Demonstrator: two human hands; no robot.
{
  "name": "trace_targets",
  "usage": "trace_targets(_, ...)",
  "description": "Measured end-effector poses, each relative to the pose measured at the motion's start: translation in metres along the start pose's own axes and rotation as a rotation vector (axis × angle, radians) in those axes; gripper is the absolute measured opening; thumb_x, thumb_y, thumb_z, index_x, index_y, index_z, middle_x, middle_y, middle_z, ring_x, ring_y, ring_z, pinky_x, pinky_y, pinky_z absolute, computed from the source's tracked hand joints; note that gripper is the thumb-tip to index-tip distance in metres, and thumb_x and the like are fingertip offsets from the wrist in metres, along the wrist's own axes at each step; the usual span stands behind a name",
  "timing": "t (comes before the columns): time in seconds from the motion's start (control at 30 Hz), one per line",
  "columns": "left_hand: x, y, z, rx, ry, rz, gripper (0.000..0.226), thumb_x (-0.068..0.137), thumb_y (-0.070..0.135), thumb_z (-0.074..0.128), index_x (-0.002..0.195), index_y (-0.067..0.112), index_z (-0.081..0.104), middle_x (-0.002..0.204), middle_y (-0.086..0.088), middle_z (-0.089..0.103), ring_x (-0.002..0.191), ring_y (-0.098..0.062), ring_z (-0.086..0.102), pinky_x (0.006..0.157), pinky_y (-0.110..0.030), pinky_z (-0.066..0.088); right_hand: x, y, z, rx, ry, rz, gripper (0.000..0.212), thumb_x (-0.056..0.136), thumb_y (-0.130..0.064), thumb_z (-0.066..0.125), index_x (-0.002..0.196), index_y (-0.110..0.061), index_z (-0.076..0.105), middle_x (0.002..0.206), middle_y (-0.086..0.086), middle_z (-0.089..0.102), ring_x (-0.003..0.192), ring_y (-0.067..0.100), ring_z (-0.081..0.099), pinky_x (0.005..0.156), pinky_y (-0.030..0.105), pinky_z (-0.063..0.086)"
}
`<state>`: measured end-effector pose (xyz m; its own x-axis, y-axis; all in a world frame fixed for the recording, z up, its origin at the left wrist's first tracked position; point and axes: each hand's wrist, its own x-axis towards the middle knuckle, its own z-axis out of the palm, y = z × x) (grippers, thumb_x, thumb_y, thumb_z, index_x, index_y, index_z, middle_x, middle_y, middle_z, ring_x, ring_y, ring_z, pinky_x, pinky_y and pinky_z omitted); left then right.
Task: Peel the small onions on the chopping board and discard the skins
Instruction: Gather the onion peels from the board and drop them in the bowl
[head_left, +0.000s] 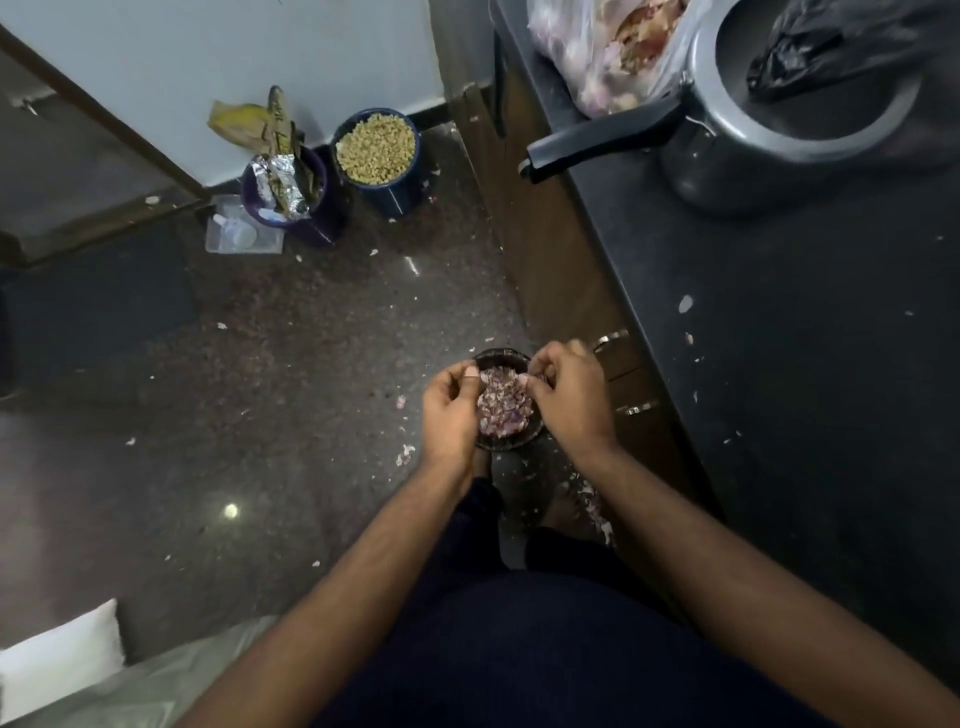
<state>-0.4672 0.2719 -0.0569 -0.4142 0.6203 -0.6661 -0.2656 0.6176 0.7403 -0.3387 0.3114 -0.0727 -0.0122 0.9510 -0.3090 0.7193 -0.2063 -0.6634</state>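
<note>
The onion skins (503, 401) lie heaped in a small dark bin (506, 441) on the floor, directly beneath and between both hands. The left hand (451, 410) is held over the bin's left edge with fingers curled and thumb pressed toward the fingertips; whether it pinches anything cannot be told. The right hand (569, 392) is held over the right edge, fingers likewise curled, with a pale scrap possibly at its fingertips, too small to confirm. To the right of the hands runs a dark countertop (779, 415) carrying a pressure cooker (779, 104). Beyond the hands stands a blue container of pale grains (375, 148)
</note>
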Motion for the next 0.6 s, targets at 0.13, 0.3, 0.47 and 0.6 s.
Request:
trace_targets(0.13, -0.007, -0.001, 0.006, 0.152, -0.038, 0.146, 0.02, 0.106, 0.01, 0.056, 0.123, 0.006, 0.066, 0.104, 0.003, 0.071, 0.095, -0.007, 0.067, 0.082, -0.011, 0.054, -0.003, 0.0, -0.004, -0.047, -0.127, -0.04, 0.033, 0.092, -0.008, 0.07, 0.124, -0.014, 0.068, 0.115, 0.003, 0.064, 0.096, 0.012, 0.065, 0.092, 0.026, 0.054)
trace_targets(0.3, -0.02, 0.002, 0.032, 0.31, -0.145, 0.324, 0.02, 0.103, 0.013, 0.061, 0.123, 0.014, 0.067, 0.115, 0.003, 0.073, 0.108, -0.011, 0.069, 0.097, -0.027, 0.055, -0.009, 0.004, -0.042, 0.003, 0.044, -0.113, 0.017, 0.094, -0.014, 0.067, 0.111, -0.014, 0.072, 0.108, -0.001, 0.064, 0.091, 0.01, 0.063, 0.085, 0.025, 0.054)
trace_targets(0.47, -0.032, 0.009, 0.074, 0.418, -0.26, 0.501, 0.021, 0.101, 0.014, 0.063, 0.122, 0.016, 0.066, 0.113, 0.009, 0.071, 0.101, 0.002, 0.066, 0.09, -0.012, 0.05, -0.015, 0.028, -0.09, 0.01, 0.355, -0.169, 0.013, 0.096, -0.016, 0.064, 0.107, -0.015, 0.071, 0.107, -0.001, 0.062, 0.092, 0.008, 0.058, 0.079, 0.022, 0.05)
trace_targets(0.6, -0.032, 0.014, 0.1, 0.368, -0.318, 0.467, 0.02, 0.102, 0.011, 0.063, 0.122, 0.013, 0.066, 0.108, 0.008, 0.071, 0.091, 0.01, 0.064, 0.08, -0.005, 0.048, 0.002, 0.051, -0.115, -0.189, 0.42, -0.172, 0.04, 0.095, -0.021, 0.066, 0.134, -0.012, 0.061, 0.129, 0.004, 0.056, 0.119, 0.019, 0.051, 0.097, 0.027, 0.047)
